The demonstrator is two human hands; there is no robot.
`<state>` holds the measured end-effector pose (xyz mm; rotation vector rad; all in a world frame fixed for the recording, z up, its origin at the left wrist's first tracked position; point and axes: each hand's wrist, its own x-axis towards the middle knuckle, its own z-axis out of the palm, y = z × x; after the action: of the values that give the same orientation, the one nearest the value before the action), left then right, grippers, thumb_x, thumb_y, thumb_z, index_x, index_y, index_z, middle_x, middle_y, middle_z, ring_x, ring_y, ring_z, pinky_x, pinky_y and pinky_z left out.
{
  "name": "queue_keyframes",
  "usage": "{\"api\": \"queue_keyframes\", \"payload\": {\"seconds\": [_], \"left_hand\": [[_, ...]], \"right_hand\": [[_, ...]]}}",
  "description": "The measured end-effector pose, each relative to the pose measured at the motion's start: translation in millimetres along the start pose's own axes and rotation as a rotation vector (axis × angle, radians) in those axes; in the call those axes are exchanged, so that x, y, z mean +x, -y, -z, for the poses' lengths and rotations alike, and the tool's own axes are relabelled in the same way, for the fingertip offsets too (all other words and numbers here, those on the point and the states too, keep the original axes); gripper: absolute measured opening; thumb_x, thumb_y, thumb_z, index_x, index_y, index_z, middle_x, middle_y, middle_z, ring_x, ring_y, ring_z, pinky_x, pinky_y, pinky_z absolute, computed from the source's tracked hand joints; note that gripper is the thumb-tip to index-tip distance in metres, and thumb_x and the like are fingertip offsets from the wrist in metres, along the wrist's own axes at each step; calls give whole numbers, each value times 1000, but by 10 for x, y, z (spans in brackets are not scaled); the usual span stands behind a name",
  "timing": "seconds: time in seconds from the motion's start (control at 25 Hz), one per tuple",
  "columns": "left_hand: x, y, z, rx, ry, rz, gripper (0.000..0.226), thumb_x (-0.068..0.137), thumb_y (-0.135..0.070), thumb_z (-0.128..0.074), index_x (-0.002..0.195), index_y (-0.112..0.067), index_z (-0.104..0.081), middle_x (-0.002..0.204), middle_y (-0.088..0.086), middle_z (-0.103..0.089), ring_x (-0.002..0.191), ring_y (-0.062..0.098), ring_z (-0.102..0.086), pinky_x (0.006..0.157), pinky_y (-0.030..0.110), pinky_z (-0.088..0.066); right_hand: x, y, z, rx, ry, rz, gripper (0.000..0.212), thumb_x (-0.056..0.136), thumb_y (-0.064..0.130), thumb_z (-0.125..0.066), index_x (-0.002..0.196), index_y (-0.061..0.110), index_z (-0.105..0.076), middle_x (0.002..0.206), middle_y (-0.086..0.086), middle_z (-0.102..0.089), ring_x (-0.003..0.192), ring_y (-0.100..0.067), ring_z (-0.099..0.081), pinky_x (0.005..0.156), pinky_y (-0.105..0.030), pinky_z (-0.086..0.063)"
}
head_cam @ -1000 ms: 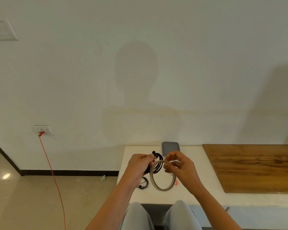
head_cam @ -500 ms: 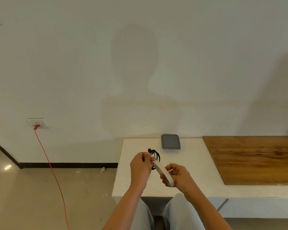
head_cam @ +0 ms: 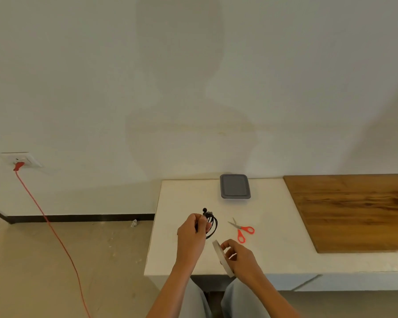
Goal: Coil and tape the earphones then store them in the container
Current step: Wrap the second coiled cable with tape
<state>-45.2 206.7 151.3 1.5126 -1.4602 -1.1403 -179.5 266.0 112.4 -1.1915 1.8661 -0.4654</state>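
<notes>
My left hand grips the coiled black earphones above the white table, the loops hanging out to the right of my fingers. My right hand holds a pale roll of tape just below and right of the coil, the roll seen nearly edge-on. A grey lidded container sits at the back of the table by the wall, apart from both hands.
Red-handled scissors lie on the table right of my hands. A wooden board covers the table's right part. A red cable runs from a wall socket down across the floor on the left.
My hands have drawn apart: the tape roll moved down and right, away from the coil, and turned edge-on. The view tipped down, and the scissors now show.
</notes>
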Motion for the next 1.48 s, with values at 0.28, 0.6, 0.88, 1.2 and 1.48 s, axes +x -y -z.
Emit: {"api": "queue_keyframes", "payload": {"seconds": [0.28, 0.6, 0.88, 1.2, 1.48], "left_hand": [[462, 933, -448, 289, 61, -17, 13, 97, -21, -54, 101, -12, -63, 91, -4, -69, 79, 2, -60, 67, 3, -43], [710, 1360, -684, 447, -5, -183, 9, 96, -23, -56, 99, -20, -64, 70, -13, -57, 65, 8, -53, 74, 37, -41], [825, 1613, -897, 290, -91, -106, 14, 97, -27, -53, 105, -24, -64, 88, -12, -67, 81, 7, -59, 81, 50, -48], [861, 1649, -935, 232, -21, -73, 14, 96, -24, -56, 105, -23, -67, 89, -14, -67, 86, 11, -62, 86, 47, -48], [913, 1708, -901, 158, -40, -117, 23, 92, -37, -51, 103, -25, -68, 91, -9, -74, 84, 8, -68, 84, 51, -50]], "right_hand": [[865, -523, -273, -191, 12, -86, 21, 79, 21, -72, 90, 25, -55, 93, 1, -64, 79, -15, -62, 73, -28, -55], [1277, -668, -346, -552, 87, -169, 31, 80, 31, -71, 93, 20, -46, 97, -4, -65, 83, -20, -62, 75, -32, -54], [1340, -682, -338, -543, 107, -142, 50, 78, 36, -73, 110, 16, -41, 100, -4, -59, 78, -18, -55, 67, -29, -47], [1533, -799, -94, -345, -410, 1, 23, 93, 21, -57, 113, 10, -58, 111, -10, -57, 99, -25, -54, 83, -36, -51], [1469, -864, -100, -226, -299, -6, 22, 89, 10, -62, 111, 7, -64, 110, -8, -57, 83, -14, -53, 73, -21, -44]]}}
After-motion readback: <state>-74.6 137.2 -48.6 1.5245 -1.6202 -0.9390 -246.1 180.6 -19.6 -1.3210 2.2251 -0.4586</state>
